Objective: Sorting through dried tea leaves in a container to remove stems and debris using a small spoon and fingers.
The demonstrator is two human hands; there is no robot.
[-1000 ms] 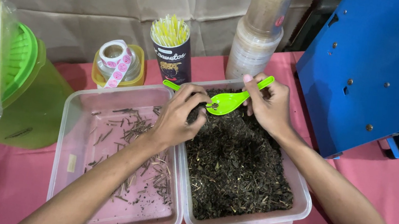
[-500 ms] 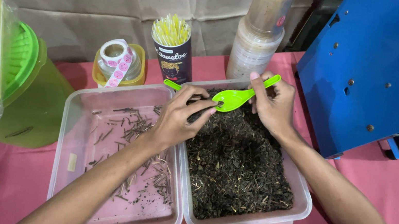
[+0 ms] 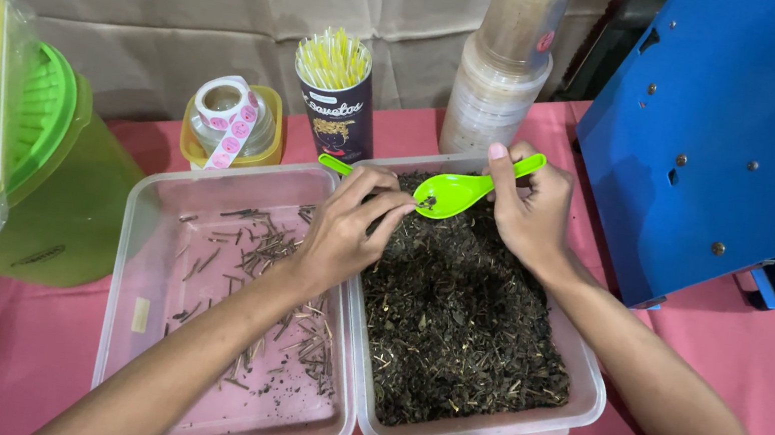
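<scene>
Right hand (image 3: 532, 208) grips the green spoon (image 3: 457, 193) over the tea tub's (image 3: 587, 377) far edge; left hand (image 3: 345, 232) pinches bits beside its bowl, fingertips partly hidden.

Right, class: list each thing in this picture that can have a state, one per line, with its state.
Right hand: grips the green spoon by its handle.
Green spoon: held level, a few dark bits in its bowl.
Left hand: fingertips at the spoon's bowl.
Right tub: lidless, filled with dark dried leaves.
Left tub: lidless, a scatter of stems.
Dark can: open, packed with yellow straws.
</scene>
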